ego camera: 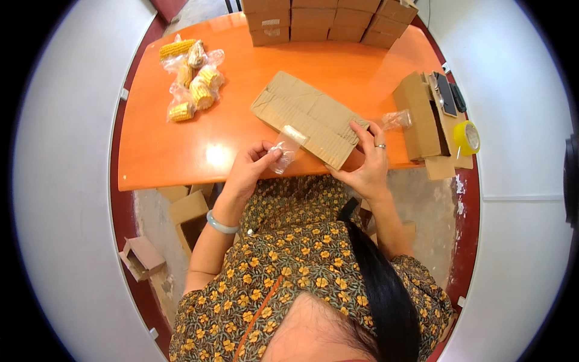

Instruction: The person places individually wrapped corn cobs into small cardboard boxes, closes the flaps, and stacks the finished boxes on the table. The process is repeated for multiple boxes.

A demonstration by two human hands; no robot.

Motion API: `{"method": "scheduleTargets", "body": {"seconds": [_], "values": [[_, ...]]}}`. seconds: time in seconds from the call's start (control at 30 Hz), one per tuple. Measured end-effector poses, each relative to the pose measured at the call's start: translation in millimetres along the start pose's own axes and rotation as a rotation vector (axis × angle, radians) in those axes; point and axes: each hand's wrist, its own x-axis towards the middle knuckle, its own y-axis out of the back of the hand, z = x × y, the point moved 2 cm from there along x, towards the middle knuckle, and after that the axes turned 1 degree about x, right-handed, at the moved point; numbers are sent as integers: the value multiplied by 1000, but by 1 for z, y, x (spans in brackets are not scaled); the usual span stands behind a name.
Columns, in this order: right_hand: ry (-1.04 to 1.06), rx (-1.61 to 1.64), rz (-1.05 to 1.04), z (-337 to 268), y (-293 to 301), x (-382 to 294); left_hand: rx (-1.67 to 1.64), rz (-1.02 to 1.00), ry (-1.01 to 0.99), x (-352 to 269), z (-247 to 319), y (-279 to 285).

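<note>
A flat, closed cardboard box [312, 113] lies at a slant over the near half of the orange table [212, 149]. My right hand [368, 163] grips its right end, fingers on top and thumb at the near corner. Between thumb and fingers, my left hand [255, 165] pinches a piece of clear tape [287, 149]. The upper end of that tape touches the near long edge of the box. Creases mark the cardboard near my right fingertips.
Plastic-wrapped corn cobs [201, 92] lie at the table's left. Stacked cartons [316, 22] stand at the far edge. On the right are an open carton [418, 117], crumpled clear plastic [397, 119], a yellow tape roll [467, 137] and a phone [445, 95]. Open boxes [144, 258] sit on the floor.
</note>
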Motion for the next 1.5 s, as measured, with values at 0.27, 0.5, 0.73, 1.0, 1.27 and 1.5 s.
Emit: {"method": "scheduleTargets", "body": {"seconds": [0.27,0.5,0.73,1.0,1.27,1.5], "values": [[-69,-63,-196,4,-4,-27,348,77,-246,-8,58,-33],[165,-229,-193,-13,7,28,689,-61,-624,72,43,-43],[-26,-75,-304,-25,-23,65,415,-216,-476,63,47,-38],[-230,756,-252,17,-54,74,409,-163,-486,73,50,-45],[-263,739,-207,21,-52,80,798,-50,-694,90,69,-57],[-201,448,-171,18,-48,87,1092,-64,-687,109,75,-53]]}}
